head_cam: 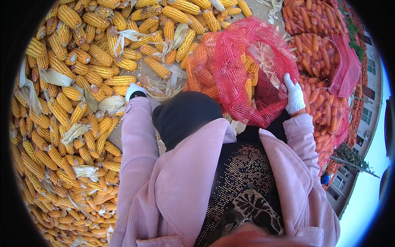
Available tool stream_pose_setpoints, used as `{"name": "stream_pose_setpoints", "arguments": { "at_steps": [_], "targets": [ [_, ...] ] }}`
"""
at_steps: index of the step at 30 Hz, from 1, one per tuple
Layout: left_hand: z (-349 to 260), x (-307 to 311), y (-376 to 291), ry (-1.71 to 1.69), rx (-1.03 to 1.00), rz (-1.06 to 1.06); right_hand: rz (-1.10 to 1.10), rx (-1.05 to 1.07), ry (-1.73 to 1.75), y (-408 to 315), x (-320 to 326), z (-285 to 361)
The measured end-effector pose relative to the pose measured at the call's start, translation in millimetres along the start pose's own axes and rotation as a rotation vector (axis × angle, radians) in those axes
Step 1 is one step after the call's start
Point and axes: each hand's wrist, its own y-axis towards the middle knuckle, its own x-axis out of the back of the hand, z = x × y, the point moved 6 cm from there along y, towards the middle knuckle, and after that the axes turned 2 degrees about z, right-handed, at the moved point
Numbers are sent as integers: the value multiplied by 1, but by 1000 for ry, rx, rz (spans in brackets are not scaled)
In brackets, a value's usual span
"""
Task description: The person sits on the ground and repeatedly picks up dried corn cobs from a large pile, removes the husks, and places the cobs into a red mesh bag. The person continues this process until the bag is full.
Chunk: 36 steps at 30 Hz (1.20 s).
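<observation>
A red mesh sack [259,34] stands before my knees, its mouth gaping towards me and ears of corn [249,80] inside it. My right hand [294,95], in a white knitted glove, grips the rim of that sack on its right side. Over by the corn heap, my left hand [135,90] wears a similar glove and reaches down beside an ear of corn [120,81]. Its fingers are mostly hidden behind the wrist and cuff, so whether it holds anything is unclear.
A large heap of husked yellow corn [61,148] spreads along the left and far side. Loose dry husks [111,105] lie among the ears. Filled red mesh sacks [318,55] are stacked at the right. A building [367,114] rises beyond them.
</observation>
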Motion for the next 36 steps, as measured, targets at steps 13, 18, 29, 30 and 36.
{"name": "stream_pose_setpoints", "arguments": {
  "at_steps": [13, 18, 29, 30, 36],
  "targets": [
    [-142, 159, -180, -1402, -897, 395, 143, 47, 104, 19, -9, 0],
    [-274, 180, -301, -738, -1239, 822, 159, 36, 110, 22, -3, -5],
    [-123, 131, -114, -873, -835, -42, 119, -36, -101, 32, 3, -7],
    [-79, 114, -85, -631, -624, -249, 143, -18, -55, 33, -1, -7],
    [58, 23, 14, -785, 128, -194, 168, -8, -100, 37, -15, -12]
  ]
}}
